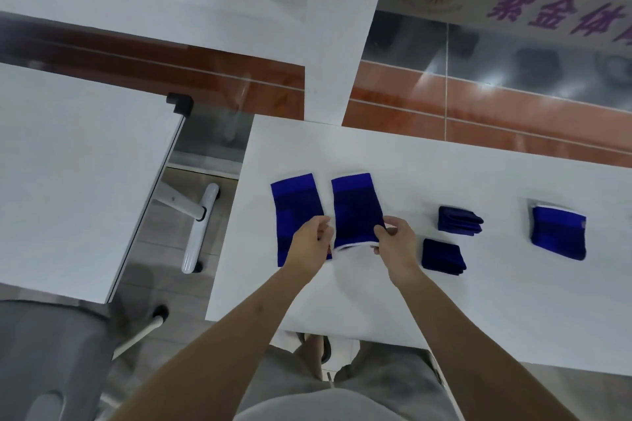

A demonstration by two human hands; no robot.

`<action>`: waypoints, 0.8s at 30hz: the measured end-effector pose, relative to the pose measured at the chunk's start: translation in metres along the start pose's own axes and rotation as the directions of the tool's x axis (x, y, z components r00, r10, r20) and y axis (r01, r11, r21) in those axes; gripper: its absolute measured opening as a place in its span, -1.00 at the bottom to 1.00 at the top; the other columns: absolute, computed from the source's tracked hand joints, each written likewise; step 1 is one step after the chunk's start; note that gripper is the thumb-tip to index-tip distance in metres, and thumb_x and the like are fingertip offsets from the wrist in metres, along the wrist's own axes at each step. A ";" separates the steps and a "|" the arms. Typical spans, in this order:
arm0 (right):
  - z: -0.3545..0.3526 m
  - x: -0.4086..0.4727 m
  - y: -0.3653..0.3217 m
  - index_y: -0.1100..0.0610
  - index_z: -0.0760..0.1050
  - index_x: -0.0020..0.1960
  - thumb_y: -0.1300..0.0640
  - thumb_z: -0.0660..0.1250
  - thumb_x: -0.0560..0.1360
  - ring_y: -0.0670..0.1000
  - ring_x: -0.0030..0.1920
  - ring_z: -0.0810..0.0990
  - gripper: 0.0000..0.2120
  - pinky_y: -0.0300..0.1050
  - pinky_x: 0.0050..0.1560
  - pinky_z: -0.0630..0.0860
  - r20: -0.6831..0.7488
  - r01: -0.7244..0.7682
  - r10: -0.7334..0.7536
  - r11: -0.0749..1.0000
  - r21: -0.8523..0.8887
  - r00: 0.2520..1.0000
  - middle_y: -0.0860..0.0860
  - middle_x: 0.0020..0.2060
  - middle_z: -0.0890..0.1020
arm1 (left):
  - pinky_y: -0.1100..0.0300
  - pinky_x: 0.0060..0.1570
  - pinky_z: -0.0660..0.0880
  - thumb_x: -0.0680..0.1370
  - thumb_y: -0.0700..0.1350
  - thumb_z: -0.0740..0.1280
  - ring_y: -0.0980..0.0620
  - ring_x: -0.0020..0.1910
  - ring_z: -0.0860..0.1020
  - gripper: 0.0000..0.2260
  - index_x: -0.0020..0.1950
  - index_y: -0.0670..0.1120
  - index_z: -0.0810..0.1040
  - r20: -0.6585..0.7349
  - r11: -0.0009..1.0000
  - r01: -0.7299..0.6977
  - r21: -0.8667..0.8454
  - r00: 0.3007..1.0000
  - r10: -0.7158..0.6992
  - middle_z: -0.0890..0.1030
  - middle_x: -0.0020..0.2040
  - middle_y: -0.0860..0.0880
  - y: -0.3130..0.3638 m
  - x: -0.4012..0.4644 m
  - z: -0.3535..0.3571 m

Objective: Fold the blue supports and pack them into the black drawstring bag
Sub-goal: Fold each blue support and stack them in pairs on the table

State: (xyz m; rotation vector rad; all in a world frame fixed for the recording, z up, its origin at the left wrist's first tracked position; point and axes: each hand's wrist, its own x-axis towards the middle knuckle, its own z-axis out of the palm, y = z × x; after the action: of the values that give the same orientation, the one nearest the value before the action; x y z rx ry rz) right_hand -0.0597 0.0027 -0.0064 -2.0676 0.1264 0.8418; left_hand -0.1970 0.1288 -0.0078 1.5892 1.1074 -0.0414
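Two flat blue supports lie side by side on the white table (pixel 376 304). My left hand (pixel 309 243) and my right hand (pixel 393 243) pinch the near, white-edged end of the right support (pixel 355 212), one hand at each corner. The left support (pixel 295 212) lies flat, its near end partly hidden under my left hand. Two folded dark blue supports rest to the right, one farther (pixel 460 220) and one nearer (pixel 443 256). Another blue support (pixel 559 236), folded with a white edge, sits further right. No black drawstring bag is in view.
A second white table (pixel 68 164) stands to the left across a gap, with its white leg (pixel 198 225) on the floor. A grey chair (pixel 44 359) sits at the lower left. A glass wall with purple lettering (pixel 561 14) runs behind the table.
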 end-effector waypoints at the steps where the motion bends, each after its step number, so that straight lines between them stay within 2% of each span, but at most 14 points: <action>1: -0.003 -0.003 -0.005 0.09 0.48 0.29 0.19 0.33 0.62 0.05 -0.27 0.63 -0.75 -0.11 -0.15 0.62 0.026 -0.017 0.014 0.995 0.098 1.000 0.12 0.00 0.65 | 0.18 0.07 0.61 0.70 -0.05 0.21 0.05 0.05 0.61 -0.74 0.36 -0.08 0.50 0.006 0.986 0.103 -0.132 0.995 -0.103 0.62 0.14 0.01 0.008 0.003 0.001; 3: -0.009 -0.010 -0.011 0.13 0.50 0.29 0.21 0.35 0.62 0.06 -0.22 0.64 -0.75 -0.09 -0.09 0.64 0.096 -0.039 0.014 0.965 0.259 0.995 0.18 0.04 0.67 | 0.03 0.08 0.66 0.69 -0.04 0.22 -0.04 -0.03 0.68 -0.74 0.27 -0.15 0.57 0.107 0.877 0.255 -0.407 0.967 -0.231 0.68 0.03 -0.06 0.021 0.010 0.003; 4: -0.012 -0.014 -0.012 0.13 0.51 0.30 0.21 0.36 0.62 0.07 -0.17 0.65 -0.74 -0.08 -0.07 0.63 0.130 -0.038 -0.002 0.952 0.305 0.991 0.20 0.05 0.68 | -0.05 0.09 0.66 0.69 -0.04 0.23 -0.09 -0.01 0.70 -0.75 0.22 -0.16 0.60 0.157 0.834 0.268 -0.483 0.963 -0.219 0.70 0.02 -0.11 0.026 0.012 0.003; 6: -0.013 -0.020 -0.014 0.08 0.53 0.29 0.17 0.38 0.61 0.08 -0.09 0.67 -0.75 -0.07 -0.07 0.63 0.180 -0.005 -0.054 0.950 0.313 0.982 0.20 0.06 0.67 | -0.15 0.13 0.63 0.68 -0.06 0.27 -0.13 0.06 0.69 -0.78 0.21 -0.14 0.61 0.160 0.831 0.211 -0.515 0.976 -0.148 0.71 0.05 -0.13 0.034 0.018 0.000; 7: -0.013 -0.023 -0.014 0.05 0.54 0.28 0.15 0.38 0.61 0.07 -0.07 0.67 -0.75 -0.07 -0.08 0.64 0.197 0.026 -0.085 0.957 0.288 0.977 0.17 0.06 0.67 | -0.13 0.15 0.62 0.66 -0.09 0.30 -0.10 0.08 0.68 -0.77 0.28 -0.12 0.57 0.127 0.842 0.171 -0.512 0.984 -0.123 0.70 0.09 -0.10 0.036 0.020 -0.003; 9: -0.009 -0.029 -0.014 0.03 0.54 0.29 0.14 0.36 0.63 0.02 -0.11 0.66 -0.76 -0.09 -0.13 0.64 0.229 0.086 -0.141 0.969 0.232 0.963 0.11 0.06 0.65 | 0.10 0.09 0.63 0.65 -0.15 0.33 0.08 0.13 0.62 -0.64 0.45 -0.07 0.43 0.059 0.874 0.097 -0.476 0.995 -0.078 0.62 0.21 0.02 0.040 0.027 -0.012; 11: 0.000 -0.032 -0.013 0.01 0.53 0.30 0.16 0.34 0.64 -0.02 -0.16 0.66 -0.75 -0.13 -0.18 0.61 0.281 0.122 -0.177 0.971 0.204 0.943 0.07 0.06 0.65 | 0.32 0.02 0.52 0.65 -0.17 0.32 0.18 0.17 0.52 -0.58 0.50 0.00 0.35 -0.022 0.921 0.035 -0.387 0.999 -0.047 0.52 0.28 0.10 0.040 0.030 -0.025; 12: 0.004 -0.033 -0.013 -0.01 0.53 0.31 0.16 0.33 0.64 -0.04 -0.13 0.68 -0.74 -0.16 -0.18 0.61 0.310 0.138 -0.187 0.975 0.173 0.932 0.04 0.07 0.65 | 0.31 0.07 0.49 0.65 -0.17 0.32 0.17 0.22 0.49 -0.56 0.51 0.03 0.34 -0.059 0.940 0.011 -0.341 0.998 -0.033 0.49 0.32 0.11 0.034 0.033 -0.032; 15: 0.020 -0.033 -0.012 -0.06 0.50 0.34 0.16 0.31 0.64 -0.02 0.03 0.67 -0.70 -0.22 -0.17 0.61 0.390 0.168 -0.178 0.984 0.059 0.903 -0.03 0.11 0.62 | 0.08 0.27 0.51 0.65 -0.17 0.31 0.07 0.31 0.47 -0.51 0.53 0.12 0.29 -0.125 0.984 -0.043 -0.174 0.992 0.021 0.47 0.40 0.10 0.016 0.033 -0.048; 18: 0.034 -0.031 -0.005 -0.08 0.50 0.34 0.17 0.31 0.63 0.00 0.03 0.66 -0.68 -0.25 -0.16 0.57 0.431 0.217 -0.193 0.976 -0.006 0.881 -0.03 0.06 0.62 | 0.06 0.23 0.53 0.65 -0.22 0.29 0.06 0.27 0.49 -0.49 0.52 0.17 0.28 -0.143 0.996 -0.095 0.003 0.985 0.094 0.48 0.39 0.13 -0.004 0.026 -0.055; 21: 0.044 -0.026 0.003 -0.10 0.51 0.33 0.20 0.32 0.62 0.02 0.01 0.65 -0.66 -0.16 -0.05 0.62 0.437 0.251 -0.203 0.966 -0.055 0.876 -0.02 0.02 0.61 | 0.07 0.18 0.55 0.66 -0.23 0.26 0.06 0.22 0.49 -0.53 0.49 0.19 0.33 -0.176 0.996 -0.083 0.021 0.981 0.085 0.49 0.35 0.13 -0.019 0.023 -0.059; 24: 0.050 -0.021 0.009 -0.08 0.53 0.33 0.23 0.32 0.61 0.01 0.00 0.64 -0.65 -0.19 0.00 0.61 0.418 0.261 -0.201 0.961 -0.092 0.886 -0.01 0.01 0.60 | 0.07 0.13 0.57 0.68 -0.26 0.20 0.07 0.18 0.50 -0.54 0.48 0.18 0.36 -0.179 0.996 -0.071 0.046 0.981 0.078 0.50 0.31 0.11 -0.028 0.025 -0.061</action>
State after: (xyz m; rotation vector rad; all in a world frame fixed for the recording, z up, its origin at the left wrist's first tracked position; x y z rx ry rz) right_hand -0.1056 0.0306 -0.0192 -1.9431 -0.4151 1.1344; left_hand -0.2329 0.1895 -0.0210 1.6947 1.1912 0.1343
